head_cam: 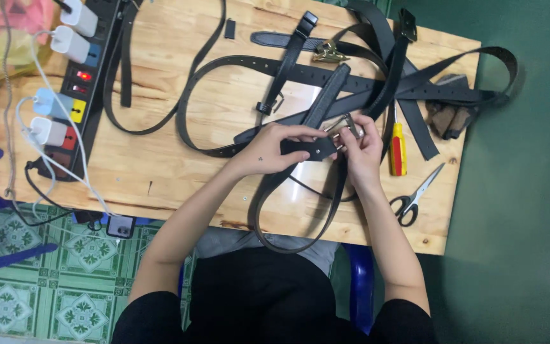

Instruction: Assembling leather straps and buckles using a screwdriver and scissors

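— What are the hands doing?

— The left hand has its grip pinched shut on the end of a black belt. The right hand has its grip closed on the metal buckle right at that end. Both hands touch, near the middle of the wooden surface.

— So which part of the job is this?

— I think the buckle is being fitted onto the belt end. It looks about halfway on, but the fingers hide the joint, so I cannot tell for sure.

— What does the next bit need?

— My guess is steady fingers. The strap end must stay flat while the buckle is pushed or turned. It is small, close work.

— Which way does the belt go?

— The held bit lies left to right, with the buckle end pointing right. From the hands the rest hangs down in a long loop over the front edge, toward the lap.

— What else is around?

— Just right of the hands lies a screwdriver with a yellow and red handle, and scissors sit near the corner. More black belts are piled behind. Far left is a power strip with white plugs.
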